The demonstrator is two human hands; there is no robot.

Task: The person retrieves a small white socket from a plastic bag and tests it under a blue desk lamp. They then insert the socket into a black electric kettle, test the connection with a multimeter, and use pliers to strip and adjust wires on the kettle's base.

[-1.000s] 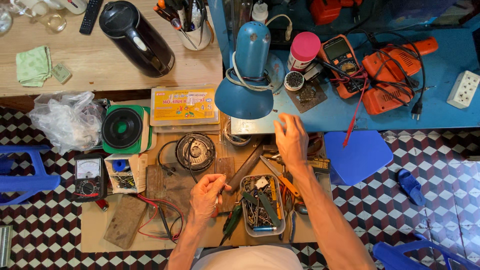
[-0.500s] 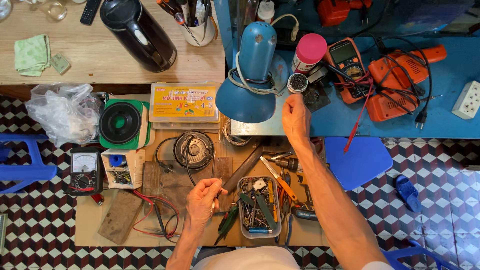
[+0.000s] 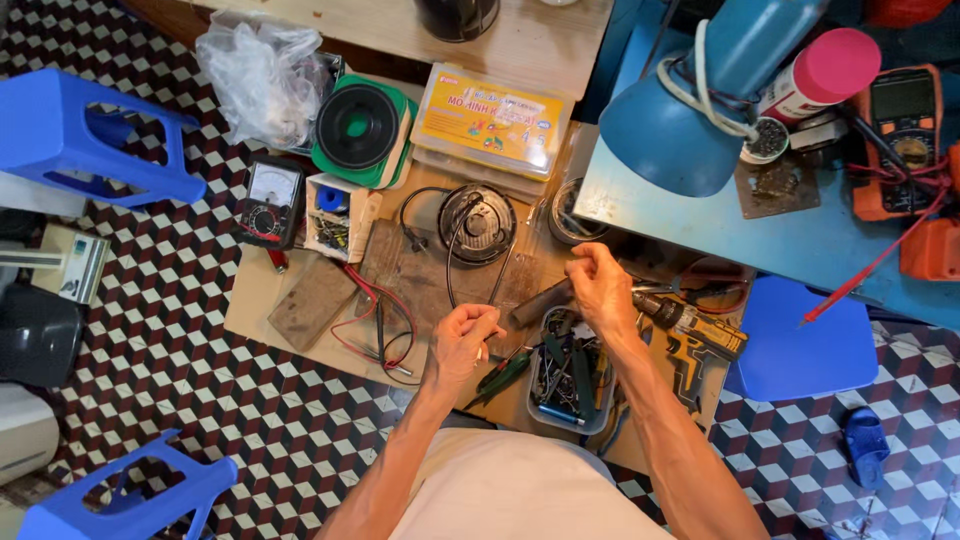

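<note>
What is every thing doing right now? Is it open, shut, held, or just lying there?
left hand: closed in a fist, whether it holds anything cannot be told
right hand: fingers curled on a dark tool handle
tool tray: open, full of tools
blue lamp: shade points down, whether it is lit cannot be told
yellow box: lid shut
cordless drill: lying on its side
plastic bag: crumpled

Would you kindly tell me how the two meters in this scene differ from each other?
The black meter has a pale needle dial and lies on the low board beside the small parts box. The orange meter has a flat grey screen above its round selector and lies on the blue table, with red leads draped over it. Both are handheld testers lying face up, and neither hand touches them.
</note>
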